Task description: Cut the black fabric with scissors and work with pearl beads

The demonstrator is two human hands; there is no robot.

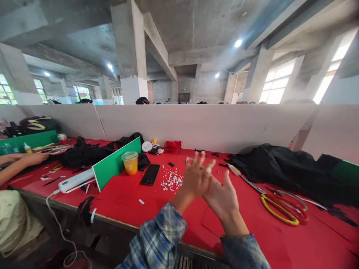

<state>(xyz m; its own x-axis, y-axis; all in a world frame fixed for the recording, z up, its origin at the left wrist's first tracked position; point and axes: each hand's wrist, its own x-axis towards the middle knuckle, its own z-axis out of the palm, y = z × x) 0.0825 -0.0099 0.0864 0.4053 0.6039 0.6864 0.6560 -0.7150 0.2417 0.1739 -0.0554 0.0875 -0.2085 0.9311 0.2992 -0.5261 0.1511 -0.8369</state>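
Note:
My left hand [193, 180] is raised over the table, its back showing and fingers stretched upward. It overlaps the fingers of my right hand [223, 197], which is turned palm up with the thumb apart. The two hands touch, and neither visibly holds anything. Something small and white [208, 170] sits at a finger where they meet; I cannot tell exactly what it is. Just left of my hands, loose white pearl beads [171, 181] of mixed sizes lie scattered on the red tabletop [120, 201]. A black phone [150, 174] lies beside the beads.
Scissors [279, 209] with yellow and red handles, a small white bottle [234, 170] and black fabric [283, 168] lie right. On the left stand a cup of orange drink [130, 163] and a green divider [114, 164]. A co-worker's hands [32, 158] are farther left. A pale partition [182, 127] runs behind.

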